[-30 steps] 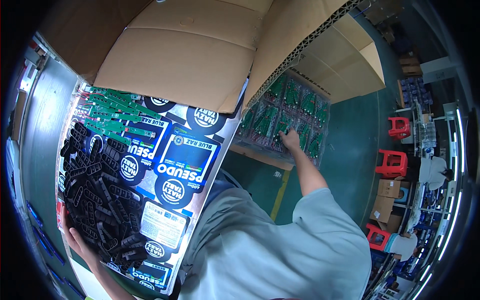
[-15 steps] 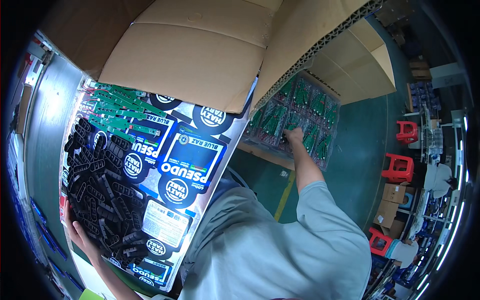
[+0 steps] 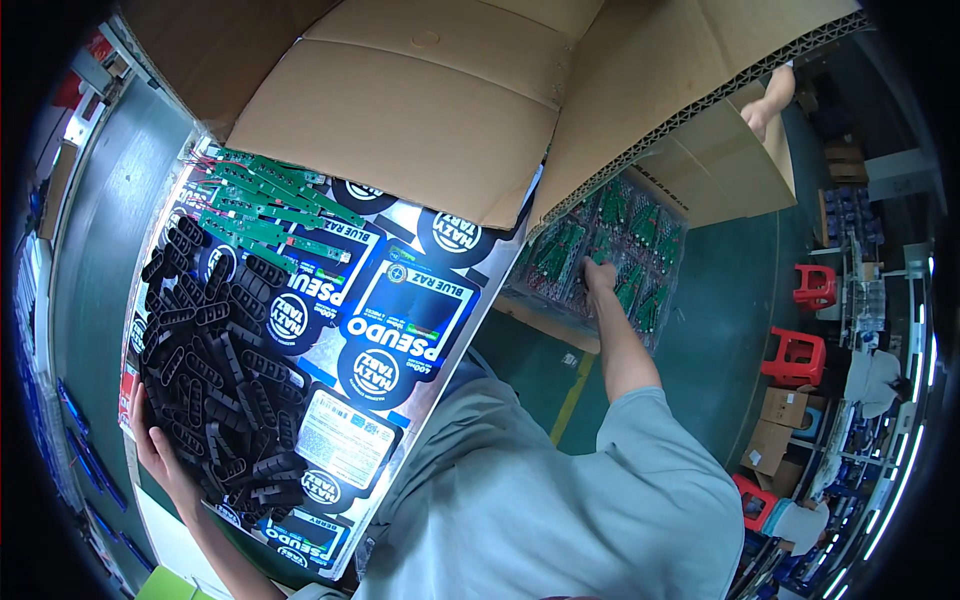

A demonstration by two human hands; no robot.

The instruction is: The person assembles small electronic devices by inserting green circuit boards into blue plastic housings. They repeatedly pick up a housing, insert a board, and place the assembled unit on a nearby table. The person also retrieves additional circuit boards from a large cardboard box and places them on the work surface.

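My left hand lies along the left edge of the worktop, fingers stretched out, beside a heap of black plastic casings. Beyond the heap, a bundle of long green circuit boards with red wires is spread out. My right arm reaches down to a carton holding clear plastic trays with more green boards in their compartments. Among them my right hand has its fingers bent and closed; what they grip, if anything, is hidden. Printed sheets cover the worktop.
A large open carton rises at the worktop's far side, its flap jutting right. Another person's hand is at the lower carton's flap. Red stools, brown boxes and seated people are at the far right.
The view has shifted slightly, so the worktop sits further right. Another person's hand has appeared at the lower carton's flap. My right hand stays among the green boards, my left at the edge.
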